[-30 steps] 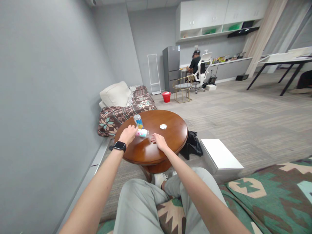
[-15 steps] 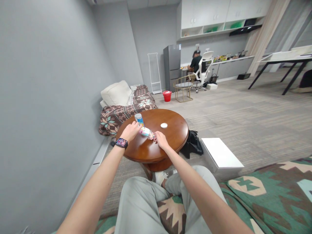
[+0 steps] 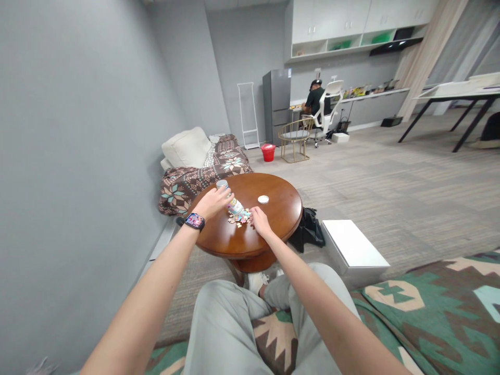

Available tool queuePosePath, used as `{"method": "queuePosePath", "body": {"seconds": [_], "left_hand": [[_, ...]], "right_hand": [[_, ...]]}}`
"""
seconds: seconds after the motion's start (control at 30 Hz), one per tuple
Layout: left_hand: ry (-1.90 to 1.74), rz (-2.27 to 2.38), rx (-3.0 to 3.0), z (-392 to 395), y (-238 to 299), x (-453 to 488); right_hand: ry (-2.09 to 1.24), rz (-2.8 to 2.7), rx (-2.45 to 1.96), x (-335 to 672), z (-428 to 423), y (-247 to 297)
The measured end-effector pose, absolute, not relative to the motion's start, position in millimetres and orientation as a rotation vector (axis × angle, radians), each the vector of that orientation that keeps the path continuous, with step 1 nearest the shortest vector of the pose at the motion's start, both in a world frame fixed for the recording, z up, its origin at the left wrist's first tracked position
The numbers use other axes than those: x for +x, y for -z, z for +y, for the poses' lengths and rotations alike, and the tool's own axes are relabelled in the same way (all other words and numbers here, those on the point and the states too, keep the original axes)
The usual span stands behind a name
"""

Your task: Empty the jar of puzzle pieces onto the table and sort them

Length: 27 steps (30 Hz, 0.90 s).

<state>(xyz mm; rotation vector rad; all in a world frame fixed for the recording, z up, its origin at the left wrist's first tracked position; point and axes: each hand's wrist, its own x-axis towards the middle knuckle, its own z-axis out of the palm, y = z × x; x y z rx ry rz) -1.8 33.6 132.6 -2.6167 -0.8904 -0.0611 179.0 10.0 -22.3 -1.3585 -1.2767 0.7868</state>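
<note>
On the round wooden table point(image 3: 273, 221), my left hand point(image 3: 213, 202) grips a small pale tube point(image 3: 235, 206) that is tipped mouth-down. Small coloured puzzle-like pieces point(image 3: 239, 218) lie in a heap under the tube's mouth. My right hand point(image 3: 259, 220) rests on the table just right of the heap, fingers curled at its edge; whether it holds a piece is hidden. A second can with a silver top point(image 3: 222, 184) stands behind my left hand, mostly covered by it. A white round lid point(image 3: 263, 199) lies flat further right.
A white box point(image 3: 353, 250) and a black bag point(image 3: 308, 229) sit on the floor right of the table. A blanket-covered couch with a cushion point(image 3: 203, 166) stands behind it. At the far desk a person sits in a white chair point(image 3: 318, 107). A red bucket point(image 3: 267, 152) stands nearby.
My left hand has tilted the tube from lying sideways to mouth-down, and the small pieces have spilled out onto the table beside my right hand.
</note>
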Motion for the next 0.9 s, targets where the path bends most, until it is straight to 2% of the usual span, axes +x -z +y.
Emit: {"method": "queuePosePath", "body": {"seconds": [0.17, 0.3, 0.57, 0.67, 0.77, 0.9], "left_hand": [[0.132, -0.865, -2.566, 38, -134, -8], [0.265, -1.07, -2.531, 38, -125, -14], [0.587, -1.356, -2.763, 17, -70, -20], [0.603, -1.466, -2.765, 11, -50, -18], [0.577, -1.383, -2.776, 11, -41, -16], [0.529, -1.355, -2.65, 14, -41, -14]], "right_hand": [[-0.83, -1.23, -1.347, 179, 11, 25], [-0.898, -1.147, -1.309, 179, 13, 25], [-0.941, -1.106, -1.238, 179, 8, 21], [-0.948, -1.125, -1.247, 178, 5, 18], [-0.955, -1.136, -1.231, 177, 5, 17], [-0.821, -1.156, -1.178, 178, 6, 20]]}}
